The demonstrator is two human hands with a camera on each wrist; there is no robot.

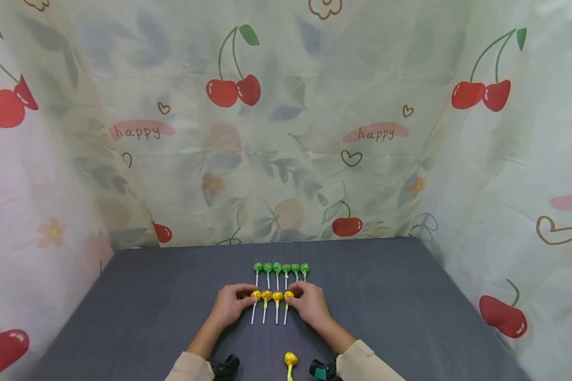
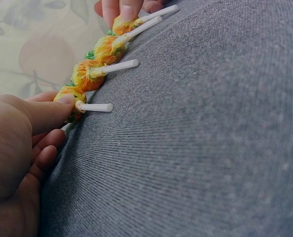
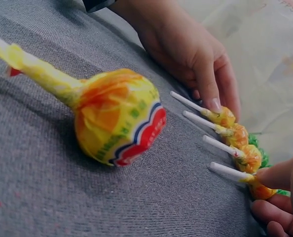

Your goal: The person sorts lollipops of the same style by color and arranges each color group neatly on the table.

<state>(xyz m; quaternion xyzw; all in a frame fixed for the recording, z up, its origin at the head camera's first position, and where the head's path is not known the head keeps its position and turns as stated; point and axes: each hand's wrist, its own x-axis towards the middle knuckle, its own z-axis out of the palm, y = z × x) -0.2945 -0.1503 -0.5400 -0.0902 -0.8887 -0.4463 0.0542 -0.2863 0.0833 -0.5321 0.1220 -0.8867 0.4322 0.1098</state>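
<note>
Several yellow lollipops (image 1: 266, 296) lie side by side in a row, their white sticks toward me. My left hand (image 1: 230, 304) holds the head of the leftmost yellow lollipop (image 2: 73, 94) between thumb and fingers. At the other end of the row, my right hand (image 1: 311, 303) pinches the rightmost yellow lollipop (image 3: 260, 190) by its head. Between the hands, the inner lollipops (image 2: 89, 75) are held by neither hand. Just beyond is a row of green lollipops (image 1: 277, 268), their sticks partly hidden behind the yellow heads.
A separate yellow lollipop (image 1: 291, 360) lies near me, between the forearms, and looms large in the right wrist view. Dark grey cloth covers the table (image 1: 386, 307). Printed curtains (image 1: 286, 132) with cherries enclose its back and sides.
</note>
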